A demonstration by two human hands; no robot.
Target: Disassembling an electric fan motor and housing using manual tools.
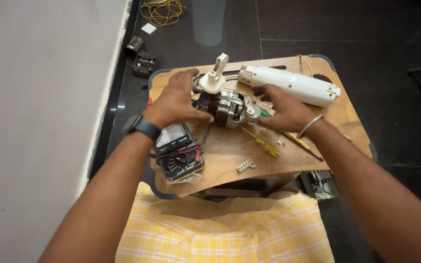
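While both hands close in on it, the small electric motor (pixel 230 108) sits near the middle of the wooden board (pixel 230 151), w/ everything else placed around it. Left hand (pixel 176 100) is on the motor's left end, fingers curled over the dark part there, thumb pointing toward the metal body; looks like a loose grasp, but can't tell how firm. Right hand (pixel 283 109) comes at the motor's right side, fingers spread and partly bent, tips touching or just beside the shaft end; blurred, so contact unclear. Just behind the motor stands a cream plastic bracket (pixel 215 78), and behind-right lies a long white housing (pixel 291 85). Front-right of the motor: a yellow-handled screwdriver (pixel 264 145) and a small white terminal strip (pixel 245 165). Front-left of the motor, by the left wrist, a black analog multimeter (pixel 177 153) w/ red and black leads.
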